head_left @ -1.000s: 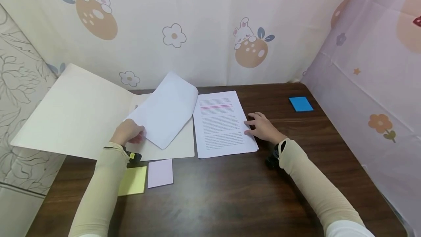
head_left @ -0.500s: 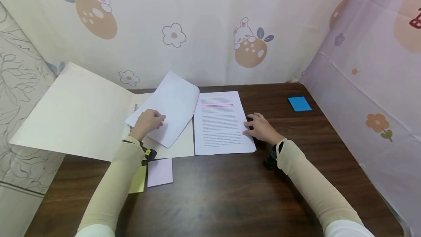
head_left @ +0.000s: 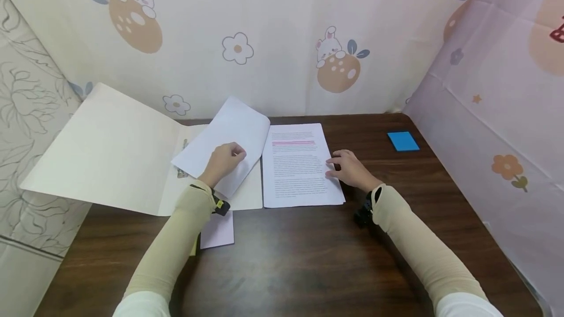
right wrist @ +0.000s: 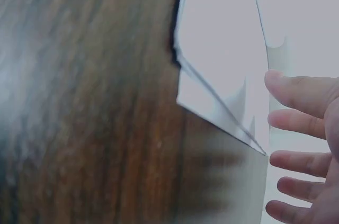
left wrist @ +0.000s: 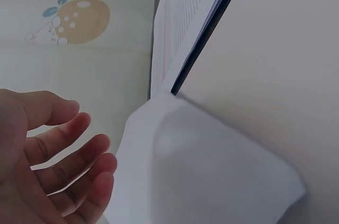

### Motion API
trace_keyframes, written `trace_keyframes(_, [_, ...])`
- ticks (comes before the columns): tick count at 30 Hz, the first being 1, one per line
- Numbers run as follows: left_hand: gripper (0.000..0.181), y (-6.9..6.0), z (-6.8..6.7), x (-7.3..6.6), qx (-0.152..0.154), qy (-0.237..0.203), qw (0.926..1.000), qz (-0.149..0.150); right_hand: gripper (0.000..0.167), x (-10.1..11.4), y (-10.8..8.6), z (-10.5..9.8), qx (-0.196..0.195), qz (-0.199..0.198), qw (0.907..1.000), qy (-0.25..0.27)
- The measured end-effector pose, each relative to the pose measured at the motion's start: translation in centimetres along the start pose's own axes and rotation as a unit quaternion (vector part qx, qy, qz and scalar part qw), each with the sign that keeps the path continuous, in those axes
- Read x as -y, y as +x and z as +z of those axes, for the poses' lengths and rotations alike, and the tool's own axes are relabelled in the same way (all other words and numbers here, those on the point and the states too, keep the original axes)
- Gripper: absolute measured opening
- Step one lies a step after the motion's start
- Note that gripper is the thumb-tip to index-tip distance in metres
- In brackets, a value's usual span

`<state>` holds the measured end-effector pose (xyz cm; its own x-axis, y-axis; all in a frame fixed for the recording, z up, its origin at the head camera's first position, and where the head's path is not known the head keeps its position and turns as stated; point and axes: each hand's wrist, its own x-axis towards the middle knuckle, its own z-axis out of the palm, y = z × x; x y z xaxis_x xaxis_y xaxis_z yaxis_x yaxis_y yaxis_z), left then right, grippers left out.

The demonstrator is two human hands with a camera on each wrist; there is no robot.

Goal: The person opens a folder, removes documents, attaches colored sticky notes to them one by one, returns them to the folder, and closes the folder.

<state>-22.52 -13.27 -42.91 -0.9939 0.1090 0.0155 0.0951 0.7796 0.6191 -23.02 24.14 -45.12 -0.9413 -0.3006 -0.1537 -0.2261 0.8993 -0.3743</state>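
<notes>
In the head view my left hand [head_left: 223, 161] is over a turned white sheet [head_left: 240, 128] lying slantwise on an open cream folder [head_left: 110, 150]. The left wrist view shows the left hand [left wrist: 58, 160] with relaxed, bent fingers and nothing between them, beside the curved sheet [left wrist: 212, 160]. A stack of printed pages [head_left: 296, 170] with pink highlighted lines lies right of the folder. My right hand [head_left: 351, 170] rests its fingertips at the stack's right edge. The right wrist view has the right hand [right wrist: 307, 150] with fingers spread near the paper edges [right wrist: 222, 33].
A blue sticky pad [head_left: 403, 141] lies at the back right of the brown table [head_left: 282, 268]. A lilac pad [head_left: 218, 231] sits in front of the folder; a yellow pad [head_left: 194, 248] is mostly hidden by the left sleeve. Patterned curtains stand behind and at the sides.
My left hand has moved right from the sheet's lower left corner to over its middle. The yellow pad is now mostly covered by the sleeve. My right hand has stayed at the stack's edge.
</notes>
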Motion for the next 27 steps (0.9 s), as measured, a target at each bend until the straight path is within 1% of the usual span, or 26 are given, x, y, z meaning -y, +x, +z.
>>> trace_keyframes(4, [0.025, 0.0, 0.7, -0.7, -0.026, -0.011, 0.9994, 0.022, 0.045, 0.2, 0.1, -0.1, -0.001, -0.004, 1.0000, 0.006])
trace_keyframes(6, [0.026, -0.1, 1.0, -1.0, -0.034, -0.013, 0.9991, 0.021, 0.045, 0.4, 0.1, -0.1, 0.001, -0.005, 0.9999, 0.012])
trace_keyframes(9, [0.026, -0.2, 1.5, -1.5, -0.035, -0.009, 0.9991, 0.022, 0.043, 0.5, 0.1, 0.0, 0.003, -0.005, 0.9998, 0.018])
trace_keyframes(14, [0.027, -0.1, 2.5, -2.3, -0.018, 0.009, 0.9994, 0.030, 0.042, 0.5, 0.2, 0.0, -0.001, -0.006, 0.9998, 0.021])
trace_keyframes(16, [0.028, -0.1, 2.9, -2.8, -0.009, 0.013, 0.9995, 0.028, 0.042, 0.5, 0.3, -0.1, -0.003, -0.007, 0.9997, 0.024])
trace_keyframes(21, [0.033, -0.1, 3.7, -3.5, 0.013, 0.027, 0.9986, 0.044, 0.041, 0.5, 0.4, -0.2, -0.004, -0.012, 0.9995, 0.030])
trace_keyframes(23, [0.035, -0.1, 4.1, -3.7, 0.020, 0.036, 0.9975, 0.057, 0.041, 0.4, 0.4, -0.2, -0.004, -0.013, 0.9995, 0.030])
trace_keyframes(27, [0.038, -0.3, 4.8, -4.1, 0.031, 0.046, 0.9963, 0.066, 0.041, 0.4, 0.5, 0.0, -0.003, -0.015, 0.9994, 0.032])
